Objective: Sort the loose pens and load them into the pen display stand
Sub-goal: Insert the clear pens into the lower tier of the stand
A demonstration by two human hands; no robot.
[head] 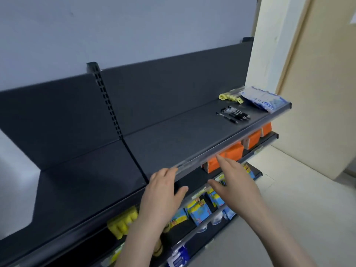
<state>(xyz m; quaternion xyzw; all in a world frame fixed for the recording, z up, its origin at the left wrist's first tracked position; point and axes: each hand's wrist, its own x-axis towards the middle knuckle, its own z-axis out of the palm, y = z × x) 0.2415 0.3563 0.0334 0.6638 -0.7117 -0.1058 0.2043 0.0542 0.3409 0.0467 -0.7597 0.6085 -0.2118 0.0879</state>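
Leftmost, yellow packs (pixel 123 222) are seen on a lower shelf. The left hand (pixel 163 191) is laid, fingers relaxed, on the top shelf (pixel 173 132) front edge. The right hand (pixel 235 182) is held flat and spread beside it, before orange packs (pixel 232 153). Loose pens (pixel 234 115) are gathered at the shelf's right end, near blue packets (pixel 264 100).

The left grip (pixel 161 191) and right grip (pixel 235 182) were bare hands, on forearms bare to the frame's edge.
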